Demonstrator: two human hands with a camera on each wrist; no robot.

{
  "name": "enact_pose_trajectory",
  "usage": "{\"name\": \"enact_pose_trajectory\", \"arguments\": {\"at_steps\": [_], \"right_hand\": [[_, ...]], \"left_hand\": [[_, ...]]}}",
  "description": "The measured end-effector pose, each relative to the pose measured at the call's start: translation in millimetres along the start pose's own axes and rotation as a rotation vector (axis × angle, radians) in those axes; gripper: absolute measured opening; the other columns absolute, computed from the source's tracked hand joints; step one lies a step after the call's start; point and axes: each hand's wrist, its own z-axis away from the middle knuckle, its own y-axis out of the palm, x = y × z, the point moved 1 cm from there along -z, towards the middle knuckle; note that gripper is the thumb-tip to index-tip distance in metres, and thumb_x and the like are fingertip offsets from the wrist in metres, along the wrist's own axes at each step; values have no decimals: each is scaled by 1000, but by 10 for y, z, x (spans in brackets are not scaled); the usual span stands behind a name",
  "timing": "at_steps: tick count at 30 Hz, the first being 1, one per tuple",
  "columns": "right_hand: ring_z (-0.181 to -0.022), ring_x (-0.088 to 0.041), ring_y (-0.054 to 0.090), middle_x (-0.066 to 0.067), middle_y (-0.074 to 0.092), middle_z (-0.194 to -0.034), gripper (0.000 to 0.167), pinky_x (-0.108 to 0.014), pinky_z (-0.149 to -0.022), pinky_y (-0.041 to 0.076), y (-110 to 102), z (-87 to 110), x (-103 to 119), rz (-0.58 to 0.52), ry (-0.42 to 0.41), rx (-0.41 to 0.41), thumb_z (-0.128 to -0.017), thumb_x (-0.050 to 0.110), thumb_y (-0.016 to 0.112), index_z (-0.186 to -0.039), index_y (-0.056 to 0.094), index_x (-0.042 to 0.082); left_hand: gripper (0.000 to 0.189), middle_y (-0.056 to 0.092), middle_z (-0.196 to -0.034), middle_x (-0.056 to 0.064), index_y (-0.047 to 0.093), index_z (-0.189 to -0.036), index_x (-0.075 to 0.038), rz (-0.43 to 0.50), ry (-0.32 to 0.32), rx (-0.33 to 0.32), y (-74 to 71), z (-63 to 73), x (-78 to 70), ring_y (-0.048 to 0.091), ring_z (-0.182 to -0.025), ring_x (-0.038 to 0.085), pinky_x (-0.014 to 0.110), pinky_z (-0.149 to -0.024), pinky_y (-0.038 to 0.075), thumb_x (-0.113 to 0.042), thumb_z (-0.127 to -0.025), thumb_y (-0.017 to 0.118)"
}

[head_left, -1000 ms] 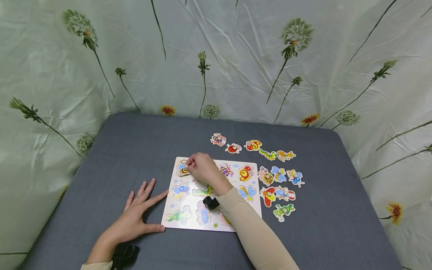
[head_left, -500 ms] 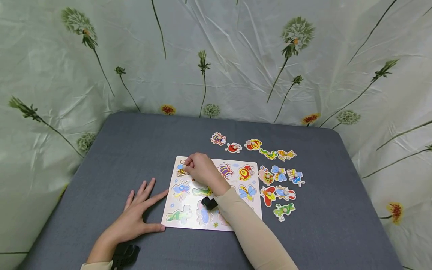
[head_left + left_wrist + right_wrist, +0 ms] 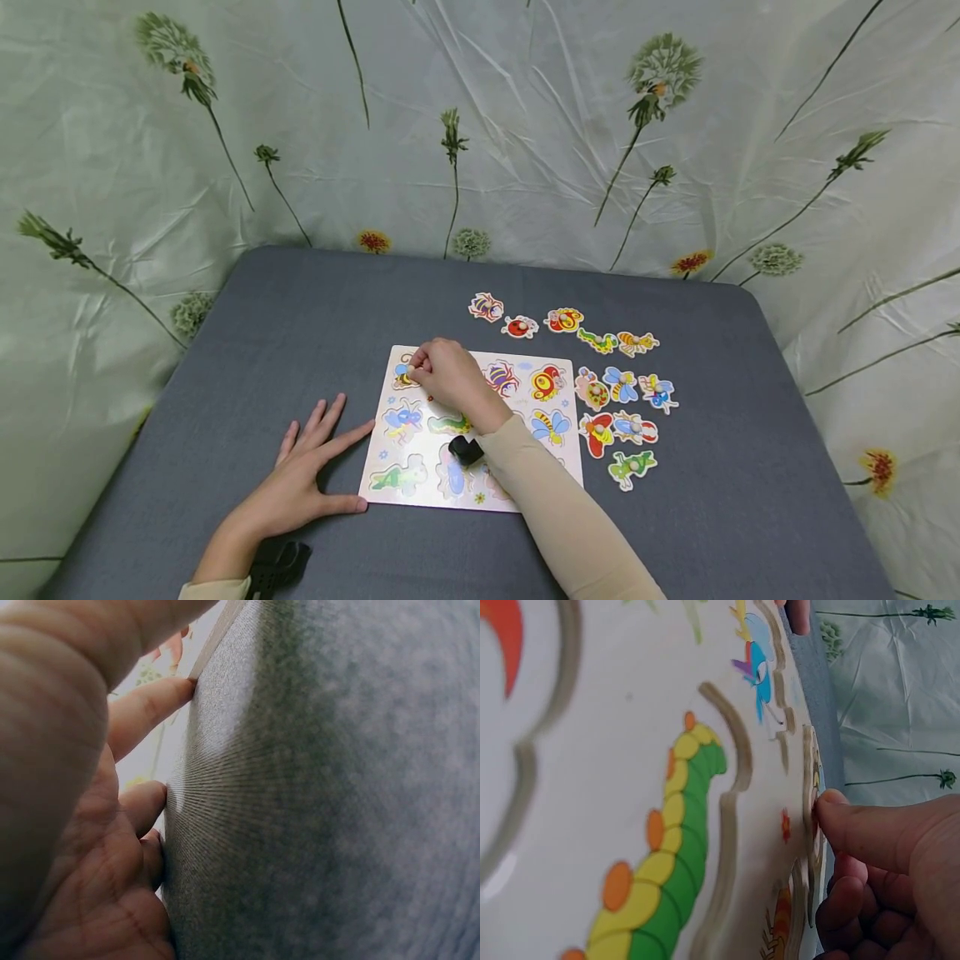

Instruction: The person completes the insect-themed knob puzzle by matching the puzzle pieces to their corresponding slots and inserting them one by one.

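Observation:
My right hand (image 3: 457,379) reaches over a wooden puzzle board (image 3: 367,492) to its far left corner. Thumb and fingers pinch a striped bee puzzle piece (image 3: 402,377), blue, yellow and black, over the corner recess. Seen edge-on in the right wrist view, the bee piece (image 3: 813,757) stands slightly proud of the board's face, with the thumb against it. My left hand (image 3: 296,479) lies spread on the grey cloth, index fingertip and thumb tip at the board's left edge. In the left wrist view, its fingers (image 3: 146,712) reach along that edge.
Loose insect puzzle pieces lie right of and beyond the board, among them a ladybug (image 3: 520,327), a caterpillar (image 3: 597,341) and a green grasshopper (image 3: 632,469). Printed recesses show on the board. A flower-patterned curtain (image 3: 525,125) hangs behind the grey table (image 3: 712,500).
My right hand has shifted the bee piece very slightly left within the corner of the board. The left hand and loose pieces keep their places.

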Motion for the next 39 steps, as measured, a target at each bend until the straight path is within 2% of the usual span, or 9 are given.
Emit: {"name": "enact_pose_trajectory", "arguments": {"at_steps": [8,20,28,39], "right_hand": [[-71,-5,52,8,60,-77,9,-21,-65,40,15,-2,-9,-2,-8,-17,-98,21,79,-92,79,15],[-68,-4,51,10,61,-72,8,-20,-65,39,8,-7,-18,-65,18,-22,-96,22,80,-92,81,15],[-66,-3,50,12,59,-69,8,-20,-65,37,13,19,-5,-31,-9,-60,-95,22,82,-90,81,16],[-69,-4,49,12,56,-69,10,-20,-68,36,-51,57,-27,-54,-27,-14,-98,20,76,-96,84,16]], "left_hand": [[100,6,-183,14,51,-161,-37,-4,-4,3,2,-5,9,-3,-167,50,79,-124,-6,-62,-73,92],[101,5,-183,14,50,-162,-38,-13,-8,8,-12,-8,1,-4,-168,48,78,-125,-8,-62,-73,92],[102,8,-182,17,50,-162,-36,-5,0,-8,15,-1,-15,-3,-167,49,79,-125,-7,-59,-72,94],[102,8,-182,17,50,-162,-38,-11,-6,-3,10,-12,-10,-4,-167,49,80,-124,-8,-62,-72,93]]}}
